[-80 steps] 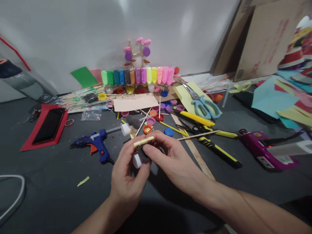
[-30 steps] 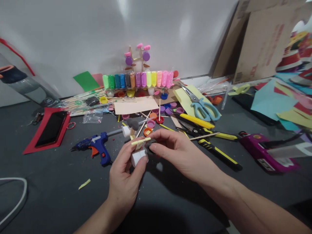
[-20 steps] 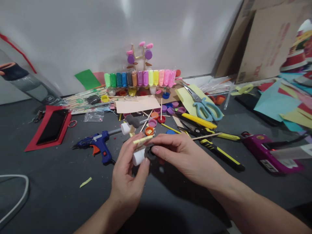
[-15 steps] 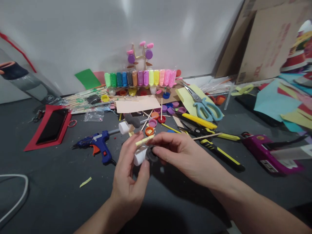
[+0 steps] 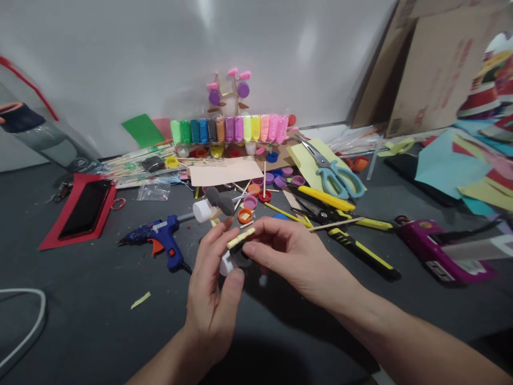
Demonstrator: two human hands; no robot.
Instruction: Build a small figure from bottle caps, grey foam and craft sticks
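Between my two hands is a small white cylinder [image 5: 226, 264], like a bottle cap, partly hidden. My left hand [image 5: 214, 289] curls round it, thumb below and fingers behind. A dark grey, clay-like piece [image 5: 240, 258] lies against the cylinder's right side, pinched by the thumb and fingers of my right hand [image 5: 286, 248]. Just above them runs a pale yellow strip [image 5: 241, 238], close to the fingertips of both hands; what fixes it there is hidden. Past my left fingertips stands a similar white cylinder [image 5: 202, 210] with dark grey clay pieces [image 5: 220, 200] beside it.
A blue glue gun [image 5: 164, 238] lies left of my hands, beyond it a phone [image 5: 85, 208] on red paper. To the right are yellow-black pliers [image 5: 356, 248], blue-handled scissors [image 5: 340, 179] and a purple device [image 5: 444, 251]. Coloured clay packs [image 5: 230, 129] line the back.
The dark clay piece has moved up and left, covering more of the white cylinder. My right hand has shifted slightly left with it, and the yellow strip is tilted a little more.
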